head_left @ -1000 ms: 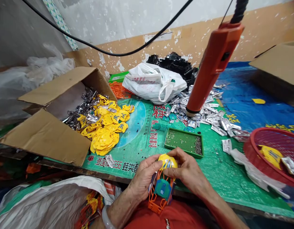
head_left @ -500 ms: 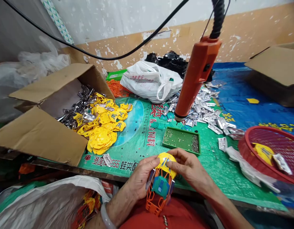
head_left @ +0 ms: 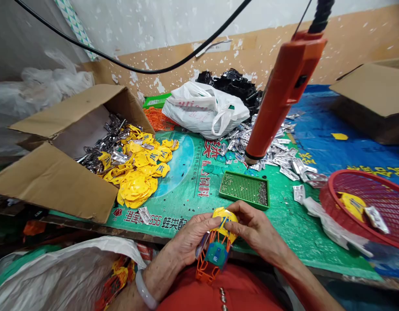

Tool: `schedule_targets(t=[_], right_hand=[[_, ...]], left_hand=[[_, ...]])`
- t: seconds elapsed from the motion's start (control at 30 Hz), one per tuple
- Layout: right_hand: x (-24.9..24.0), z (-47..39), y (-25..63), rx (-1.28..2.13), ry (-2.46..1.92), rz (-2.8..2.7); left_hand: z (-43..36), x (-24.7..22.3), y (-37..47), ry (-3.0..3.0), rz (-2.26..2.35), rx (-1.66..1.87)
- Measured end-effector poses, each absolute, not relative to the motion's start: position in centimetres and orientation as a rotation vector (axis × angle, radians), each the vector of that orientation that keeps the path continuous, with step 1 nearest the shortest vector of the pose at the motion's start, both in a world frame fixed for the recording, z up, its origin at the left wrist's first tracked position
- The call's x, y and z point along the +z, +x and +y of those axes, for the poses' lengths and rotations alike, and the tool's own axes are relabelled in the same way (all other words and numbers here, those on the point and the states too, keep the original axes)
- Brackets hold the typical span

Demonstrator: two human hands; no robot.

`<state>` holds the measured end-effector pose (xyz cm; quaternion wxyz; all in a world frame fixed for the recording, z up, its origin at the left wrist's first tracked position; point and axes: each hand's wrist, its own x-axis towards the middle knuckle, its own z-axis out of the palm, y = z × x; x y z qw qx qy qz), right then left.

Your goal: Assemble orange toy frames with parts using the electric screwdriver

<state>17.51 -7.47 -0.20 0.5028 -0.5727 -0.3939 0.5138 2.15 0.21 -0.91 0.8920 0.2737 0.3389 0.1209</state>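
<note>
Low at the table's front edge, both hands hold one toy car body point(head_left: 216, 254), made of a yellow hood, an orange cage frame and a teal centre piece. My left hand point(head_left: 194, 237) wraps its left side, thumb on the yellow hood point(head_left: 224, 221). With thumb and bent fingers, my right hand point(head_left: 256, 226) grips the hood's right side. Just beyond the hands lies a green mesh tray point(head_left: 244, 190) of small screws. An orange electric screwdriver point(head_left: 280, 99) hangs above the tray, its tip pointing down, touched by neither hand.
At left, a tipped cardboard box point(head_left: 56, 172) spills yellow hoods point(head_left: 137, 185) and grey parts. Silver parts point(head_left: 277, 151) lie behind the tray, beside a white plastic bag point(head_left: 205, 110). A red basket point(head_left: 330, 196) stands at right; an open sack point(head_left: 66, 276) sits lower left.
The hanging screwdriver has swung to the right and looks larger. Both hands keep hold of the toy car body, which sits slightly further left in view.
</note>
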Motion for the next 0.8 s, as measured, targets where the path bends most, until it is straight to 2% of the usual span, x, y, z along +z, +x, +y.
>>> schedule_targets(t=[0.33, 0.57, 0.8], right_hand=[[0.0, -7.4, 17.3, 1.101, -1.440, -1.070], [-0.1, -7.4, 17.2, 1.171, -1.382, -0.982], [-1.1, -8.2, 16.4, 1.017, -1.552, -1.031]], left_hand=[[0.5, 0.4, 1.7, 0.659, 0.696, 0.186], [-0.1, 0.3, 2.1, 0.618, 0.696, 0.237], [-0.3, -0.1, 2.1, 0.579, 0.685, 0.311]])
